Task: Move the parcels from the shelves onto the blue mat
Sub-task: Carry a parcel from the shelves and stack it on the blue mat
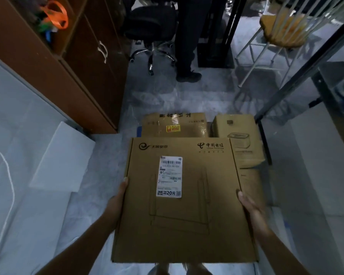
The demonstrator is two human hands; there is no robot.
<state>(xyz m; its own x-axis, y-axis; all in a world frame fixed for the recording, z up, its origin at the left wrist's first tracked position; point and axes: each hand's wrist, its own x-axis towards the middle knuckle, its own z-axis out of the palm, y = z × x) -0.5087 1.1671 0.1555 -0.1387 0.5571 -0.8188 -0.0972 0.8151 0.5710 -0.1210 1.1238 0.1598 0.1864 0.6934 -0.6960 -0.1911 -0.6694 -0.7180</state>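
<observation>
Clamping the left grip (pixel 118 197) on the left edge of the box (pixel 187 205), thumb on top. Carrying it flat above the floor, label up, just short of a taped parcel (pixel 175 126) beside a strip of blue mat (pixel 139 131) and a printed parcel (pixel 240 135). Clamping the right grip (pixel 250 209) on the right edge.

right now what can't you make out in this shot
Head view only:
- Blue mat: just a sliver shows; the taped parcel and the held flat cardboard box cover the rest.
- Fingers of left hand and right hand: hidden under the box.
- Shipping label: print too small to read.
- Standing person: cut off by top edge.
</observation>
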